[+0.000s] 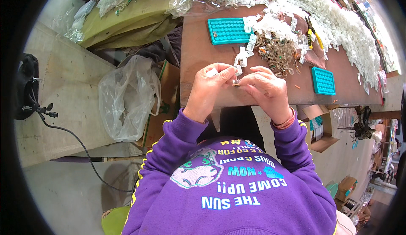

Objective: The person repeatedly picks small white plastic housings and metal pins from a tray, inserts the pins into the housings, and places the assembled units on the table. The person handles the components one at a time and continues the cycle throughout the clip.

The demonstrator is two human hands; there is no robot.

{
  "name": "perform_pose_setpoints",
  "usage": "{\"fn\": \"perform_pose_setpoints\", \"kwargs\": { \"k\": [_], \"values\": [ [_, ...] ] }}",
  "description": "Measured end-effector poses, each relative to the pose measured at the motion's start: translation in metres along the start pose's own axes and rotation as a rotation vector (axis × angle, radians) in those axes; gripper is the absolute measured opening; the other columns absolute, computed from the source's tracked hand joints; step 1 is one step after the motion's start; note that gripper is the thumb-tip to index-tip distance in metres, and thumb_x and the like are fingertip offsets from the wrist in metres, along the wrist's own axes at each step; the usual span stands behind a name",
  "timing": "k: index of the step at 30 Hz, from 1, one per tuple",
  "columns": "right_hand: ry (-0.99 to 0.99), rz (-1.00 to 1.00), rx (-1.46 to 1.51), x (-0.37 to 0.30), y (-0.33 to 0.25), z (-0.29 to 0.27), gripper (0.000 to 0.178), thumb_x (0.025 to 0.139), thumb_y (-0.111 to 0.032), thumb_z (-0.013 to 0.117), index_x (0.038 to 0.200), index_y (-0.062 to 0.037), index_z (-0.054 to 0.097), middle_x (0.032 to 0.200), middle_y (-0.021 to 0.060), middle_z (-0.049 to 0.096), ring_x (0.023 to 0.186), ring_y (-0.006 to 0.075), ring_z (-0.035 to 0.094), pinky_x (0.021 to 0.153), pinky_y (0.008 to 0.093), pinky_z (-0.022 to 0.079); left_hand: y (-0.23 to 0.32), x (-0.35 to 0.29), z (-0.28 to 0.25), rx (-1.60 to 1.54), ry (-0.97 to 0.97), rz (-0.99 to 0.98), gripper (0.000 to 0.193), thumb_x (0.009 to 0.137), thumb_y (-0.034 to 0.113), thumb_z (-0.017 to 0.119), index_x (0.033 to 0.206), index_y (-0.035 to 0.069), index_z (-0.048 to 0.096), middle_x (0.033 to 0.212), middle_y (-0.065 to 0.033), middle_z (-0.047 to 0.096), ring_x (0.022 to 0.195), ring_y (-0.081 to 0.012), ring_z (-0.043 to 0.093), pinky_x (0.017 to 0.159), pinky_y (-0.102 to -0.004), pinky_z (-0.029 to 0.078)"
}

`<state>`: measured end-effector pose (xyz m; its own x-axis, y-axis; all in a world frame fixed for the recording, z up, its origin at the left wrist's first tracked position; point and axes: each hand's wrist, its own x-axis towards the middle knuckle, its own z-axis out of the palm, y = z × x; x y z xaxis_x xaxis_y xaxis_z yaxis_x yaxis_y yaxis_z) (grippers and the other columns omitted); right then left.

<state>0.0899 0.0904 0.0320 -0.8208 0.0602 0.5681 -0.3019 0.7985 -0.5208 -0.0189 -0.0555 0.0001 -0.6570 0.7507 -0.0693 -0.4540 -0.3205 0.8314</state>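
My left hand [210,87] is closed in a pinch at the near edge of the brown table, with a bit of white plastic showing between its fingers. Opposite it, my right hand [267,89] is closed too, its fingertips almost meeting the left ones. Both hold a tiny clear and dark piece [236,83], too small to make out fully. Just beyond the fingertips, small clear plastic pieces [242,57] trail toward the heap. A tangle of brown cords [277,54] lies past my right hand.
A large heap of small white plastic pieces [338,27] covers the far right. Two teal trays [228,31] [323,81] and yellow-handled pliers [314,38] lie on the table [203,61]. At left are a clear plastic bag [127,95], a cardboard box [167,87] and a black cable [80,140].
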Motion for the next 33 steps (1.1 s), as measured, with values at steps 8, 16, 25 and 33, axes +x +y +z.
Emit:
{"fn": "perform_pose_setpoints", "kwargs": {
  "k": [8, 16, 25, 33],
  "values": [
    [0.032, 0.503, 0.808, -0.014, -0.009, -0.014, 0.009, 0.083, 0.001, 0.067, 0.092, -0.0013, 0.066, 0.086, 0.0082, 0.071, 0.078, 0.0146, 0.068, 0.070, 0.0254, 0.053, -0.005, -0.016, -0.004, 0.686, -0.116, 0.247, 0.010, 0.082, 0.011, 0.071, 0.086, 0.004, 0.066, 0.079, -0.0057, 0.067, 0.067, -0.0113, 0.061, 0.065, -0.0272, 0.049],
    [0.039, 0.750, 1.717, -0.015, 0.008, 0.002, 0.014, 0.097, -0.013, 0.057, 0.105, -0.0015, 0.059, 0.087, 0.0085, 0.068, 0.074, 0.0134, 0.068, 0.075, 0.0292, 0.058, 0.001, -0.039, -0.008, 0.922, -0.141, 0.241, 0.038, 0.078, 0.005, 0.074, 0.115, 0.006, 0.063, 0.081, -0.0005, 0.058, 0.069, -0.0084, 0.053, 0.064, -0.0244, 0.046],
    [0.015, 0.828, 1.785, -0.019, 0.005, 0.014, 0.018, 0.098, -0.015, 0.055, 0.109, -0.0008, 0.057, 0.086, 0.0060, 0.067, 0.070, 0.0102, 0.066, 0.074, 0.0257, 0.058, 0.005, -0.021, 0.013, 0.306, 0.014, 0.122, 0.015, 0.089, 0.009, 0.068, 0.102, 0.001, 0.065, 0.086, 0.0020, 0.063, 0.076, -0.0017, 0.055, 0.068, -0.0178, 0.047],
    [0.082, 0.855, 1.850, -0.027, 0.011, 0.015, 0.020, 0.102, -0.019, 0.048, 0.111, -0.0036, 0.056, 0.087, 0.0028, 0.057, 0.065, 0.0087, 0.053, 0.080, 0.0371, 0.055, 0.005, -0.032, -0.016, 0.757, -0.013, 0.304, 0.008, 0.084, 0.005, 0.069, 0.081, 0.001, 0.064, 0.073, 0.0009, 0.062, 0.066, -0.0055, 0.054, 0.059, -0.0237, 0.043]
  ]
}}
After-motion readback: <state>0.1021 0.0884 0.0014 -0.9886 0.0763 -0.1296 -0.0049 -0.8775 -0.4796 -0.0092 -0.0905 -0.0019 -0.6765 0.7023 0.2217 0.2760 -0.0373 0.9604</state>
